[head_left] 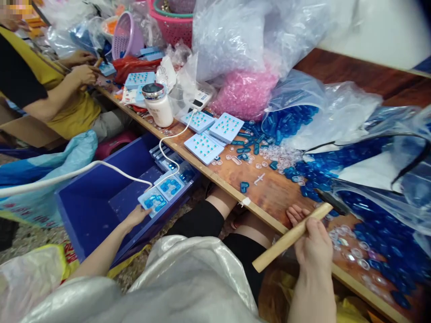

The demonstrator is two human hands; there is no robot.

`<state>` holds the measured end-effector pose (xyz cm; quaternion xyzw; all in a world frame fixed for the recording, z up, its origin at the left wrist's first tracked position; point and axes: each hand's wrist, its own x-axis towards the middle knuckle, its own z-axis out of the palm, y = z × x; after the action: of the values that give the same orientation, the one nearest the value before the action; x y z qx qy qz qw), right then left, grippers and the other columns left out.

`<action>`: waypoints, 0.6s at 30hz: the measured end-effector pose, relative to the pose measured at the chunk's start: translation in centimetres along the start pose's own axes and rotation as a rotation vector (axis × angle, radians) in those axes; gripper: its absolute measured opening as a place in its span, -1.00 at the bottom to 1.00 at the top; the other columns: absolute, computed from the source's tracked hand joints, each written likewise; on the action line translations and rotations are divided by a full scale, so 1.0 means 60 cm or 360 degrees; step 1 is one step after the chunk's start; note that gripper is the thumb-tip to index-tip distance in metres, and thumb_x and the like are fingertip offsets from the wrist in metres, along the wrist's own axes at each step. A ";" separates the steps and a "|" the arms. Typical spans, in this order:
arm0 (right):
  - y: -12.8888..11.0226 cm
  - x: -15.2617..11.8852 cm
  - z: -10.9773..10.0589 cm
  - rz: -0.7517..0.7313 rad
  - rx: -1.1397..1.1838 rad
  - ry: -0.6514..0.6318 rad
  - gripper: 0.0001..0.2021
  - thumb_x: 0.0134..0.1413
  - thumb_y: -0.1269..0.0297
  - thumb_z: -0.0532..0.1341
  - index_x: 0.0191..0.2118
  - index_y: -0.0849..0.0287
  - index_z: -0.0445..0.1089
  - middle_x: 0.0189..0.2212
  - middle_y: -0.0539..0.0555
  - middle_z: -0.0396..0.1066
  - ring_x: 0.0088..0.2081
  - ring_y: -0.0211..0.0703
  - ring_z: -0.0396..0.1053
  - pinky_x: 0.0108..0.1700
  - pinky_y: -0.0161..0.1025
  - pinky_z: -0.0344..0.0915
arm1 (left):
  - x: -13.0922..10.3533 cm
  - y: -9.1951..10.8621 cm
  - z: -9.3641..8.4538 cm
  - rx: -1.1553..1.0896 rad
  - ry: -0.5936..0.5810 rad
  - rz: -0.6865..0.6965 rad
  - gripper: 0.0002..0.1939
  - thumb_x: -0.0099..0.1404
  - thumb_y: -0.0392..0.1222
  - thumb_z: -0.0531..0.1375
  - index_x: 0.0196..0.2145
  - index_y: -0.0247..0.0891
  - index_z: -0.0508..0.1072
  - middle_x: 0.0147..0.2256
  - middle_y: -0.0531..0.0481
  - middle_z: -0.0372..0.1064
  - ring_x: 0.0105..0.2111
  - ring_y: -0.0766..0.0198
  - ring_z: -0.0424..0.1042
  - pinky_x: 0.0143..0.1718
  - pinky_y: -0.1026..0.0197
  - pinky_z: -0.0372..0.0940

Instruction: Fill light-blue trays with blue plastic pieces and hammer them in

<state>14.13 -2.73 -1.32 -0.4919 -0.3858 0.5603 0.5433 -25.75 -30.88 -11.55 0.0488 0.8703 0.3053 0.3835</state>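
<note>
My left hand (137, 217) pinches the near edge of a light-blue square panel (148, 197) with glossy blue pieces set on it, over the right side of a dark blue crate (87, 193). Beside it is a second such panel (175, 181), and more lie deeper in the crate. My right hand (313, 242) holds a hammer (286, 240) above the table's front edge. Its thumb lies over the wooden handle, and the black head (333, 202) points away over the table. Three pale-blue panels with small teal pegs (204, 147) lie on the table between my hands.
Loose blue plastic pieces (313, 179) and clear rings (281, 154) are strewn across the wooden table (269, 190). Bags of parts, a pink one (240, 94) included, line the back. A white cable (116, 166) crosses the crate from a power bank. A white jar (158, 107) stands left; a co-worker (63, 107) sits beyond.
</note>
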 end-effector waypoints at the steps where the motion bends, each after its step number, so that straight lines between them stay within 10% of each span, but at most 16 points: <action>1: -0.001 -0.002 -0.001 0.0010 0.0010 0.0004 -0.70 -0.17 0.15 0.31 -0.33 0.24 0.34 -0.32 0.12 0.46 -0.26 -0.09 0.46 0.11 0.14 0.11 | -0.004 0.016 -0.003 0.0319 -0.0020 0.0112 -0.64 -0.06 -0.06 0.31 -0.33 -0.30 0.38 -0.44 -0.09 0.38 -0.23 -0.07 0.41 -0.23 0.01 0.32; 4: -0.002 -0.003 -0.001 0.0058 0.0053 0.0036 -0.68 -0.19 0.14 0.32 -0.31 0.22 0.35 -0.29 0.11 0.46 -0.24 -0.09 0.46 0.12 0.13 0.09 | -0.043 0.099 -0.007 0.0916 -0.0237 0.0547 -0.66 0.00 0.11 0.22 -0.47 -0.25 0.41 -0.43 -0.07 0.37 -0.23 -0.07 0.40 -0.20 0.02 0.29; 8: -0.002 0.000 0.002 0.0080 0.0058 0.0066 -0.66 -0.19 0.10 0.32 -0.30 0.21 0.35 -0.29 0.08 0.47 -0.25 -0.11 0.46 0.12 0.10 0.11 | -0.118 0.255 0.045 0.0708 -0.0860 0.1459 -0.70 0.25 0.01 0.01 -0.19 -0.17 0.39 -0.21 0.00 0.38 -0.21 0.21 0.38 -0.12 0.18 0.27; 14: 0.000 -0.008 0.000 0.0039 0.0026 0.0051 -0.64 -0.17 0.07 0.31 -0.28 0.21 0.36 -0.28 0.09 0.46 -0.26 -0.16 0.45 0.10 0.02 0.16 | -0.068 0.435 0.122 0.0702 0.0243 0.2314 -0.57 0.13 -0.34 0.02 0.00 -0.28 0.26 0.06 -0.19 0.10 0.10 0.07 0.07 0.13 -0.07 0.00; 18: 0.004 -0.007 -0.002 0.0013 0.0040 0.0051 -0.64 -0.15 0.07 0.30 -0.26 0.21 0.35 -0.26 0.09 0.46 -0.25 -0.16 0.45 0.05 -0.02 0.24 | -0.016 0.520 0.150 0.0978 0.0313 0.2336 -0.45 0.07 -0.36 0.06 0.07 -0.33 0.18 0.07 -0.24 0.07 0.09 0.02 0.07 0.08 -0.08 0.06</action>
<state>14.19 -3.17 -1.52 -0.4956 -0.3679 0.5593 0.5534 -23.47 -1.49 2.14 0.6851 0.6910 0.2292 -0.0242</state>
